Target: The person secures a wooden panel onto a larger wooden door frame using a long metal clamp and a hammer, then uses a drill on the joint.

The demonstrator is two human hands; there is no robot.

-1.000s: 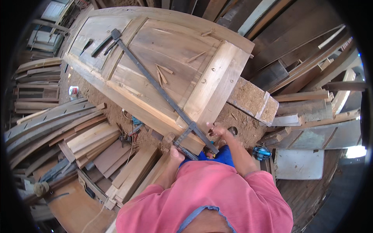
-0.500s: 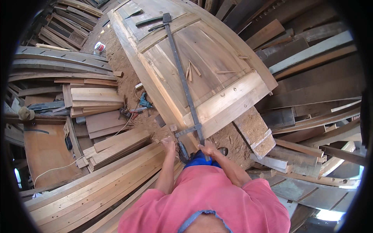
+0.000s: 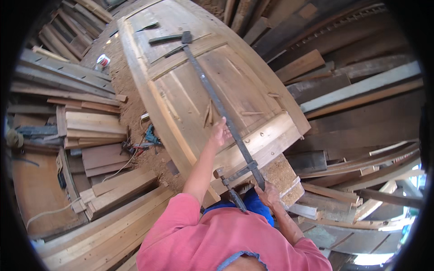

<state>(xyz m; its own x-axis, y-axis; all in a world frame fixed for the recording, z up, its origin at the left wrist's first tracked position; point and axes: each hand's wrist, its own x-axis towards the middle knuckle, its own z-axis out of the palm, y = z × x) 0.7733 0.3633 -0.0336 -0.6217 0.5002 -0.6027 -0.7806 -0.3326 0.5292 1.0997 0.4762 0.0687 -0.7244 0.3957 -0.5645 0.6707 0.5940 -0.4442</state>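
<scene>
You're in a crowded timber workshop, its sawdust floor (image 3: 120, 81) showing left of your grip. Furthest left of your hands are stacked planks (image 3: 108, 221), laid flat, probably so they stay straight and steady. Nearer your left forearm, a teal power tool (image 3: 152, 134) sits on the floor beside the panelled door (image 3: 242, 83), and a white tub (image 3: 103, 60) stands further out past it. The door lies flat in front of both hands, likely to give a broad face that carries weight; a dark chisel-like tool (image 3: 148, 26) rests on its far end, well beyond your left hand (image 3: 220, 132). That hand has its fingers loosely spread, just beside the bar, gripping nothing; whether the fingertips touch the metal I can't tell. Thin wood slivers (image 3: 208, 113) lie just past it. The long bar clamp (image 3: 217, 99) runs from your right grip up over the door, which seems to bear most of its length. Its sliding arm (image 3: 244, 170) and screw handle (image 3: 237, 199) hang left of that grip, near your lap. Your right hand (image 3: 269, 195) is closed around the bar's near end, probably to steady the overhanging part. Just beyond that fist is a sawdust-covered board (image 3: 280, 174), and further right, dark boards (image 3: 361, 110) lean in rows, perhaps to save room
</scene>
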